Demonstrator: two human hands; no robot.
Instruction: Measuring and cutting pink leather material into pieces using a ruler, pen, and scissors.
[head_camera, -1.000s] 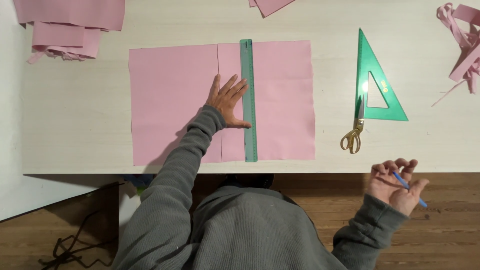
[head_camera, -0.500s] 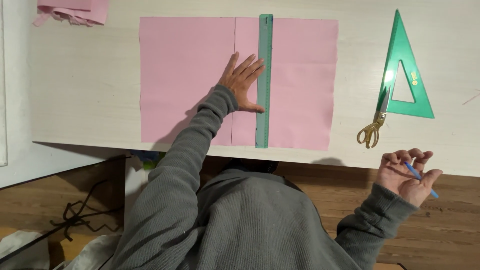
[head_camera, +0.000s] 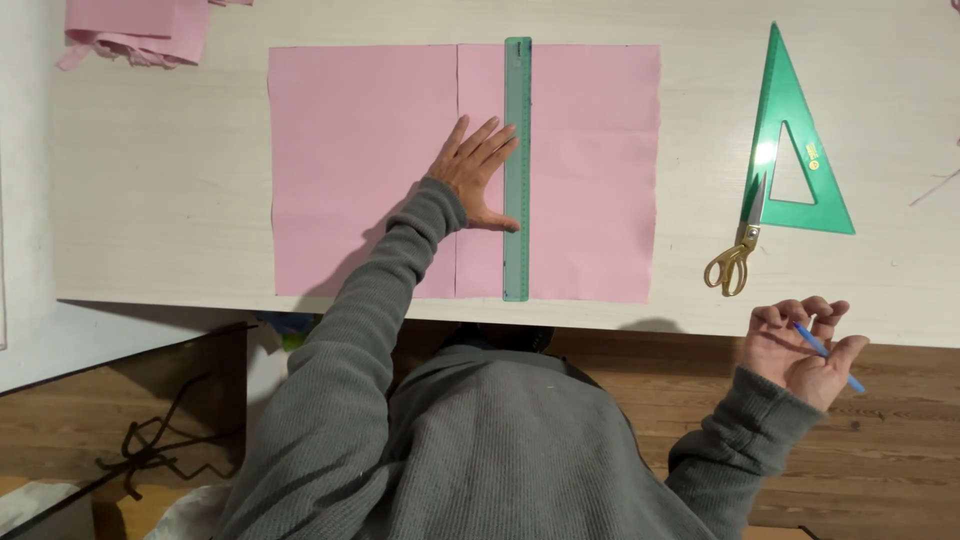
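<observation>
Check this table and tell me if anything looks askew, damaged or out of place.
Little stands out. The pink sheet lies flat and square, the green ruler straight down it under the left hand. The scissors lie with their blades on the green set square. The right hand holds a blue pen off the table.
</observation>
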